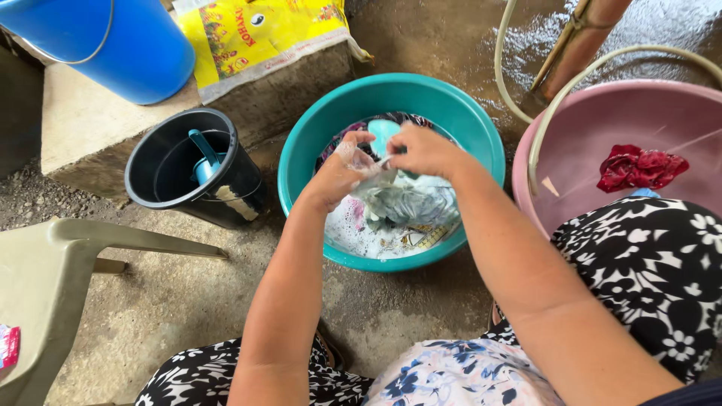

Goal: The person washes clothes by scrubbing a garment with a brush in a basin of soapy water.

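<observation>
A teal basin sits on the concrete floor with soapy water and several wet clothes in it. Over the basin, my left hand and my right hand both grip a pale grey-green wet garment, bunched between them. Suds cover my left hand. More dark patterned cloth lies at the basin's far side, partly hidden by my hands.
A pink basin at right holds water and a red cloth; a hose loops over its rim. A black bucket with a blue scoop, a blue bucket, a yellow sack on a concrete block and a plastic chair stand at left.
</observation>
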